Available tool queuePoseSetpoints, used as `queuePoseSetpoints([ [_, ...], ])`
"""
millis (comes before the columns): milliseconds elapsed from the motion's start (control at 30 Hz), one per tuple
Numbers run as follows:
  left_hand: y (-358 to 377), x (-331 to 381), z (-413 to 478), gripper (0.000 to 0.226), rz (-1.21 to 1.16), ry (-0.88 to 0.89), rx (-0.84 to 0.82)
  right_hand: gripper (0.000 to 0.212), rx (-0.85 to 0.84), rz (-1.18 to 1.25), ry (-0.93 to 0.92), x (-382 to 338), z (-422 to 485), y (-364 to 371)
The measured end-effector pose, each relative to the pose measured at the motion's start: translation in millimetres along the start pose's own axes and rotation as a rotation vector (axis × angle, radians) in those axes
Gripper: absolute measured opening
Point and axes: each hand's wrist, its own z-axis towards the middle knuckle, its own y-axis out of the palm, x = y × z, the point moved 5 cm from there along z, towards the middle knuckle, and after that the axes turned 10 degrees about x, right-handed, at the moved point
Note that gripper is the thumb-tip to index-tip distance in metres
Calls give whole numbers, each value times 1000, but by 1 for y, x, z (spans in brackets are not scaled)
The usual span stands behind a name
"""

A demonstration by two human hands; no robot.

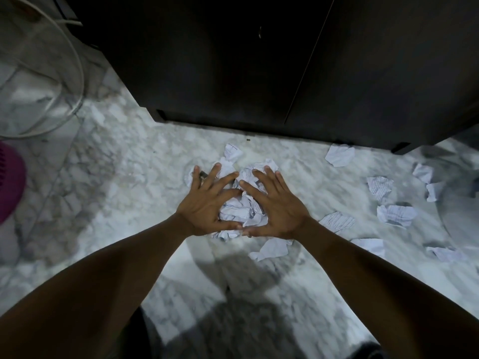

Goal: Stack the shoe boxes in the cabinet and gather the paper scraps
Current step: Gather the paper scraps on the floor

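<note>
View from above onto a pale marble floor (129, 164). At the centre lies a pile of paper scraps (241, 212) — crumpled white sheets with lines of writing. Both hands rest on the pile with fingers straight and spread, gripping nothing. The left hand (207, 203) covers the pile's left side and the right hand (276, 207) its right side. The thumbs almost meet at the pile's near edge, and the index fingers come close at its far edge, so the two hands ring the paper.

Beyond the pile stands a dark cabinet (233, 73), its front panels closed. To the right of the pile, loose scraps (396, 215) lie scattered well apart across the floor — one more (272, 249) sits just nearer than the pile. Far left of the pile, a purple object (10, 182) shows at the frame edge, with a white cable (79, 60) looped beyond it.
</note>
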Motion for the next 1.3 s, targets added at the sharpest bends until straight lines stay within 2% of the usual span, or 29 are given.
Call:
queuePoseSetpoints([
  [133, -1, 0, 0, 77, -16, -15, 13, 102, 41, 30, 14, 2, 1, 0],
  [267, 1, 2, 1, 65, -34, -65, 25, 74, 131, 117, 67, 2, 1, 2],
  [400, 1, 4, 2, 51, 4, -79, 61, 51, 243, 85, 83, 2, 2, 6],
  [567, 2, 5, 1, 33, -88, -109, 143, 48, 276, 64, 63, 1, 3, 7],
  [633, 6, 3, -1, 28, -69, -65, 122, 45, 286, 55, 59, 0, 3, 7],
  [733, 6, 6, -1, 37, -50, 8, 42, 37, 241, 10, 51, 1, 4, 12],
  [767, 3, 7, -2, 31, -62, 31, 43, 34, 211, 6, 43, 2, 3, 13],
  [800, 0, 8, -3, 24, -85, 46, 47, 34, 173, 25, 42, 3, 3, 11],
  [833, -2, 8, -5, 27, -108, 60, 51, 42, 121, 68, 46, 4, 3, 8],
  [933, -2, 7, -6, 65, -118, 77, 41, 89, -124, 241, 58, 2, 0, -7],
  [1000, 2, 8, -7, 87, -60, 100, 5, 125, -283, 181, 7, 3, -4, -11],
  [1067, 3, 9, -6, 114, 43, 97, -64, 143, -302, -6, -116, 3, -8, -9],
  [1100, 3, 9, -6, 122, 72, 78, -77, 144, -269, -79, -162, 3, -9, -6],
  [1167, 2, 12, -5, 116, 63, 68, -55, 137, -183, -129, -174, 2, -13, -1],
  [1300, 1, 13, -4, 71, 10, 64, 23, 103, -25, -70, -98, -1, -9, 0],
])
